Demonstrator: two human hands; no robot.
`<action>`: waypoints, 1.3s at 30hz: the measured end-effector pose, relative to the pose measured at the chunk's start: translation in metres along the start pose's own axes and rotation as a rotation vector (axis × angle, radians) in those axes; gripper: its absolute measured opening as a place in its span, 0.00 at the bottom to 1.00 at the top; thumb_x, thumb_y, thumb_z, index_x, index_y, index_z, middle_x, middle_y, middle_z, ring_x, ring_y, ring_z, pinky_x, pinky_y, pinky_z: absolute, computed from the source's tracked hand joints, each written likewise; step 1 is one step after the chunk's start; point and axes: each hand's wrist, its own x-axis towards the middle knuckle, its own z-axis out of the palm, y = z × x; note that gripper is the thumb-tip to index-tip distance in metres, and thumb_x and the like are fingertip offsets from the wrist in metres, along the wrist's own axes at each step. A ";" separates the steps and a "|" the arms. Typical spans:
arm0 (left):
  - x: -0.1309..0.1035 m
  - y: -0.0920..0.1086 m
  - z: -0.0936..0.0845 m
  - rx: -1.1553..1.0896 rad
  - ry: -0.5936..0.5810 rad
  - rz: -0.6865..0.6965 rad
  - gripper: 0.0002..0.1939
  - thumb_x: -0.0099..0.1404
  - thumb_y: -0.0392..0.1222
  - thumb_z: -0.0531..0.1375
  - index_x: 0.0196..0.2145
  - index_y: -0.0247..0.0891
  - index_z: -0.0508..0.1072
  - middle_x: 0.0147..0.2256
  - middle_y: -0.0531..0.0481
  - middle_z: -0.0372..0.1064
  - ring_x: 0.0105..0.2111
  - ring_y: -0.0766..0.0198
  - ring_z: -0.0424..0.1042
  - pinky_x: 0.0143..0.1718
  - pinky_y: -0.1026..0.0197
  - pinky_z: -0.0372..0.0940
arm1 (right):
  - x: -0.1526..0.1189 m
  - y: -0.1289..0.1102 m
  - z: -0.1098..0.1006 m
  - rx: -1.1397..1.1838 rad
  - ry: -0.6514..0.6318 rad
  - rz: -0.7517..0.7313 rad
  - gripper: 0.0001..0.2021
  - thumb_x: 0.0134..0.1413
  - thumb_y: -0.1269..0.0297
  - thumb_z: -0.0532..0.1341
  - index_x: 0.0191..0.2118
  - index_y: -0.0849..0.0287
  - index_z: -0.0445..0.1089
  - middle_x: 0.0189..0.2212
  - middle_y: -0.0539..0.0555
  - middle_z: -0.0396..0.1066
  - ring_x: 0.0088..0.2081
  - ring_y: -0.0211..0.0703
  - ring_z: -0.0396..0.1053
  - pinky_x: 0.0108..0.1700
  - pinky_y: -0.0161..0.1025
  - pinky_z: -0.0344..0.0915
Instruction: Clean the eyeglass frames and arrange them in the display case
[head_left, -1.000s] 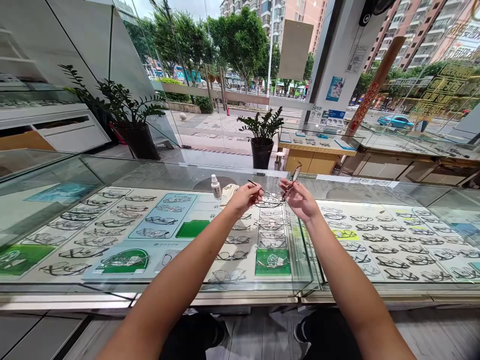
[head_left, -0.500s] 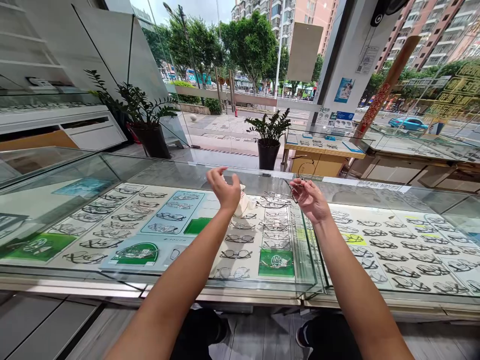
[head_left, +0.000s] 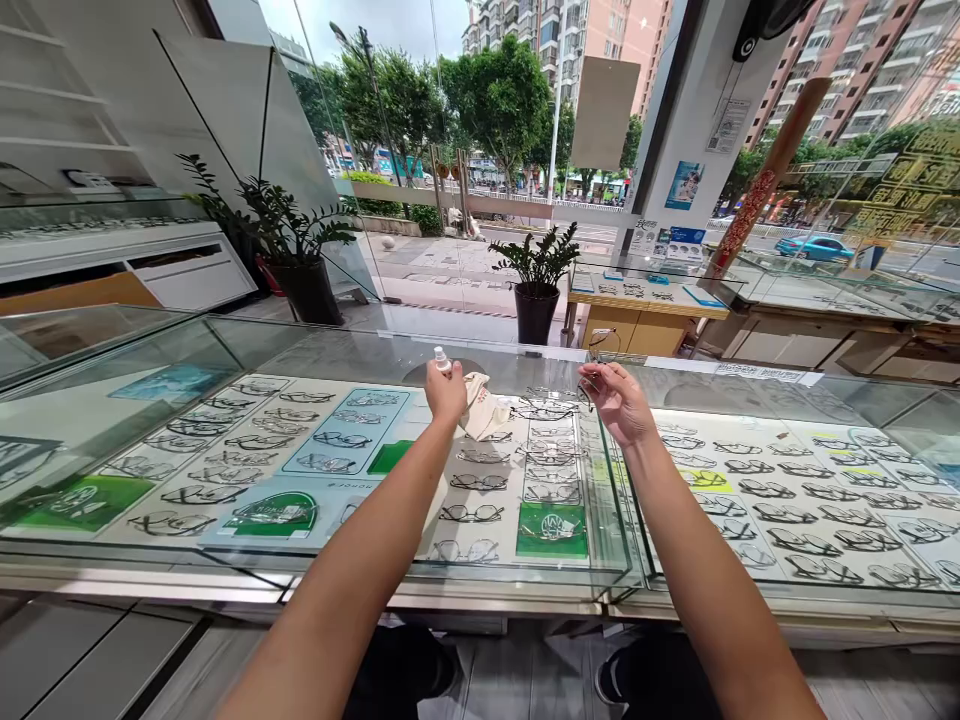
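Long clear-glass display counter (head_left: 525, 592) below, a crumpled cream cloth (head_left: 484, 410) on top; just left of it, the left hand (head_left: 445, 392) grips an upright white plastic bottle (head_left: 441, 357). Well to the bottle's right, the right hand (head_left: 619, 402) pinches thin-rimmed eyeglasses (head_left: 602, 331) above the counter, their long axis unclear.

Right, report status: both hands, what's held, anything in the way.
Left grip closed on white bottle. Right grip pinching eyeglasses. Pale cloth close beside left grip, possibly in its way.
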 end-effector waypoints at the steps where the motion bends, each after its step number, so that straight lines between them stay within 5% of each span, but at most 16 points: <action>1: -0.003 0.006 0.000 -0.033 -0.013 0.029 0.11 0.68 0.44 0.62 0.44 0.44 0.65 0.41 0.44 0.71 0.44 0.51 0.72 0.46 0.53 0.62 | 0.000 0.000 0.001 -0.004 0.002 0.004 0.16 0.43 0.51 0.82 0.33 0.50 0.78 0.41 0.52 0.83 0.49 0.50 0.78 0.54 0.48 0.75; 5: -0.027 0.037 0.004 -0.229 -0.122 0.113 0.17 0.67 0.48 0.62 0.49 0.46 0.63 0.36 0.52 0.69 0.32 0.61 0.68 0.36 0.58 0.62 | -0.002 0.004 0.004 -0.101 -0.007 -0.031 0.15 0.45 0.50 0.81 0.32 0.50 0.79 0.38 0.52 0.82 0.46 0.49 0.77 0.53 0.46 0.73; 11: -0.071 0.071 0.003 -0.593 -0.583 0.062 0.23 0.63 0.67 0.62 0.33 0.43 0.66 0.21 0.58 0.57 0.17 0.69 0.54 0.20 0.61 0.52 | -0.007 0.013 0.014 -0.317 0.016 -0.114 0.15 0.48 0.49 0.79 0.34 0.51 0.80 0.36 0.53 0.83 0.44 0.49 0.77 0.51 0.46 0.70; 15: -0.078 0.081 -0.003 -0.698 -1.009 -0.091 0.38 0.61 0.82 0.54 0.20 0.42 0.61 0.14 0.58 0.48 0.13 0.71 0.48 0.17 0.63 0.46 | -0.010 0.018 0.020 -0.346 0.023 -0.116 0.17 0.47 0.47 0.79 0.34 0.52 0.81 0.36 0.53 0.82 0.43 0.49 0.77 0.48 0.46 0.71; 17: -0.079 0.083 -0.004 -0.706 -1.111 -0.129 0.41 0.61 0.85 0.51 0.17 0.42 0.59 0.13 0.58 0.47 0.13 0.72 0.46 0.17 0.63 0.43 | -0.012 0.021 0.023 -0.368 0.009 -0.108 0.17 0.47 0.46 0.79 0.34 0.52 0.81 0.35 0.53 0.82 0.41 0.49 0.77 0.47 0.45 0.71; 19: -0.079 0.083 -0.004 -0.671 -1.107 -0.122 0.41 0.62 0.85 0.48 0.16 0.43 0.58 0.13 0.58 0.45 0.12 0.71 0.44 0.16 0.62 0.42 | -0.014 0.024 0.026 -0.383 -0.009 -0.096 0.18 0.46 0.45 0.79 0.34 0.52 0.82 0.35 0.53 0.81 0.41 0.48 0.76 0.46 0.45 0.71; 22: -0.080 0.078 0.000 -0.498 -0.943 0.067 0.40 0.66 0.80 0.45 0.15 0.43 0.60 0.12 0.56 0.46 0.13 0.69 0.46 0.17 0.61 0.44 | -0.019 0.029 0.034 -0.384 -0.032 -0.063 0.20 0.44 0.42 0.79 0.34 0.53 0.81 0.36 0.54 0.81 0.40 0.49 0.76 0.45 0.45 0.71; 26: -0.081 0.067 0.005 -0.318 -0.736 0.302 0.37 0.66 0.75 0.53 0.15 0.41 0.64 0.14 0.53 0.54 0.17 0.67 0.54 0.22 0.60 0.48 | -0.026 0.032 0.044 -0.374 -0.072 -0.011 0.21 0.44 0.42 0.79 0.33 0.53 0.81 0.34 0.53 0.81 0.39 0.48 0.75 0.43 0.44 0.70; 39: -0.080 0.065 0.003 -0.130 -0.654 0.457 0.35 0.68 0.71 0.54 0.16 0.41 0.54 0.17 0.53 0.52 0.21 0.66 0.51 0.27 0.57 0.45 | -0.031 0.034 0.048 -0.356 -0.113 0.005 0.18 0.46 0.45 0.79 0.33 0.53 0.81 0.34 0.52 0.78 0.35 0.43 0.69 0.39 0.42 0.65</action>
